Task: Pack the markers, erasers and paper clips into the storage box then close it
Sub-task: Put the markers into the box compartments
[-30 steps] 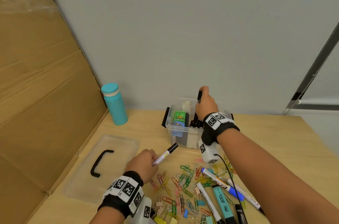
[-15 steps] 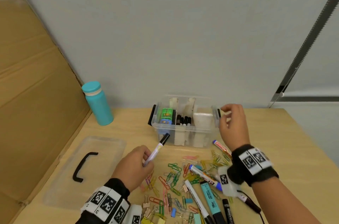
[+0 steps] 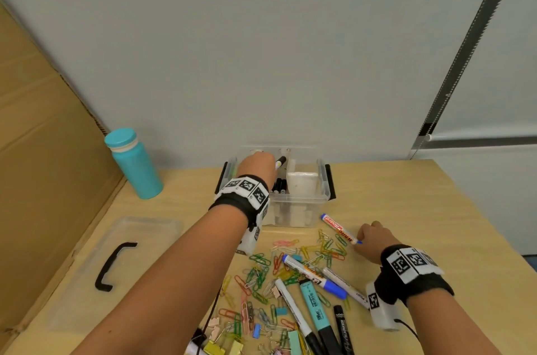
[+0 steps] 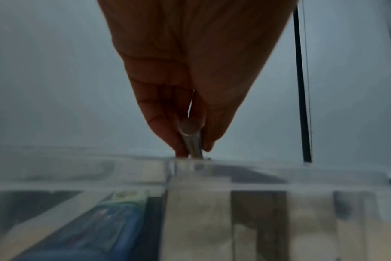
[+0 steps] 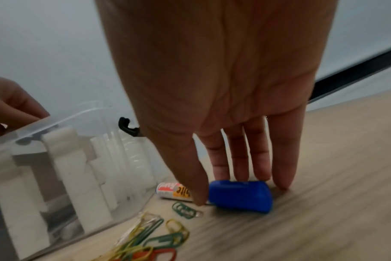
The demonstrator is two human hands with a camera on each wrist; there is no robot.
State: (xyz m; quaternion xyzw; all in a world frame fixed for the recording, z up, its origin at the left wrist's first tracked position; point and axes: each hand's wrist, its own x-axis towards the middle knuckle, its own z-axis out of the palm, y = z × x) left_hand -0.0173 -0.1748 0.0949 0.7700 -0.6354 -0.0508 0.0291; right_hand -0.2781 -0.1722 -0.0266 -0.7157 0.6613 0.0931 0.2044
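Note:
The clear storage box stands open by the wall, with black markers and a white eraser inside. My left hand hovers over the box's back left and pinches a white marker with a black cap. Seen from the left wrist, its fingertips hold the marker just above the box rim. My right hand is down on the table, pinching the cap of a blue-capped marker. Its thumb is in front of the blue cap and its fingers behind.
Coloured paper clips and several markers lie scattered in front of the box. The clear lid with a black handle lies at the left. A teal bottle stands by the cardboard wall.
My left hand carried its marker from the table front up over the box. My right hand dropped from the box's right latch to the blue-capped marker on the table.

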